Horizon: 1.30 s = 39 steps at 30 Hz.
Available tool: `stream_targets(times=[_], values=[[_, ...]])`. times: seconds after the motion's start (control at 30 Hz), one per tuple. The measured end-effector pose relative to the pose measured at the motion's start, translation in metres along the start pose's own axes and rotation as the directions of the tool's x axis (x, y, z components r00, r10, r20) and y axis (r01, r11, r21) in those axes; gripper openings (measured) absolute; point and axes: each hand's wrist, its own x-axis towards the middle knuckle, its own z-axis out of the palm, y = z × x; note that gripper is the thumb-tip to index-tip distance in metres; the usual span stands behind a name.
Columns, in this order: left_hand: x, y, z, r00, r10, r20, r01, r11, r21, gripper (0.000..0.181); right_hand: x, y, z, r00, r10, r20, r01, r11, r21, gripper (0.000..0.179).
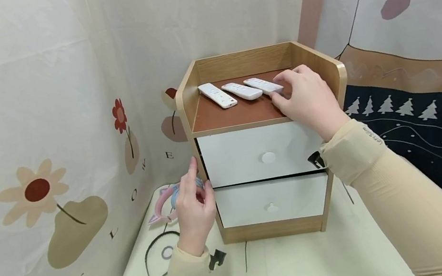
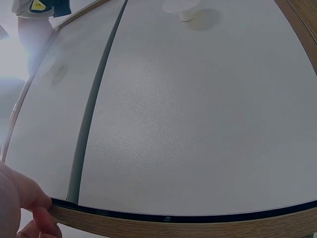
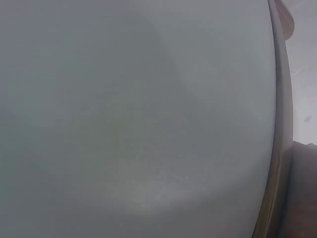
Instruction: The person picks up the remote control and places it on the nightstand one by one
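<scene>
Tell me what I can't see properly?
Head view: inside the drawers, hidden by their fronts.
Head view: part of the right remote, behind the right hand.
Head view: marks on the left remote, too small.
Head view: part of the blue thing, behind the left hand.
Left wrist view: most of that hand, cut off by left edge.

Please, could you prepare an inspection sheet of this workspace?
Surface: flat white table.
Job's things: three white oblong plastic remote controls on the brown top of a wood-coloured cabinet; its two white drawers look shut.
Clutter: pink cat-eared band, thin black arched band and purple-grey ring, left of cabinet.
Grippers: bare left hand touches the cabinet's left side; bare right hand pinches the rightmost remote.
Cables: thin dark lines on table, nature unclear.
Surroundings: pale cloth with printed flowers left, printed trees right.
</scene>
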Motion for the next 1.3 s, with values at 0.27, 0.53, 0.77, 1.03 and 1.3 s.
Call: stream_targets(times=[0.27,0.53,0.77,1.03,1.3], values=[[-0.003,-0.001,0.001,1.000,-0.008,-0.005,0.008,1.000,0.002,0.074,-0.025,0.010,0.013,0.931,-0.184,-0.315,0.230,0.966,0.117,0.029],[0.001,0.000,-0.001,1.000,-0.002,-0.005,0.002,1.000,0.001,0.072,-0.083,0.030,0.037,0.731,-0.259,-0.631,0.537,0.789,0.298,0.021],[-0.001,-0.002,0.001,1.000,0.005,-0.009,-0.006,1.000,-0.009,0.073,-0.129,0.058,0.056,0.750,-0.254,-0.610,0.508,0.812,0.287,0.022],[0.000,-0.002,0.002,1.000,0.016,-0.014,-0.017,1.000,-0.006,0.073,-0.153,0.087,0.062,0.785,-0.199,-0.587,0.426,0.861,0.279,0.023],[0.000,-0.001,0.002,1.000,0.009,-0.015,-0.009,1.000,0.004,0.073,-0.170,0.113,0.069,0.809,-0.144,-0.570,0.328,0.915,0.235,0.030]])
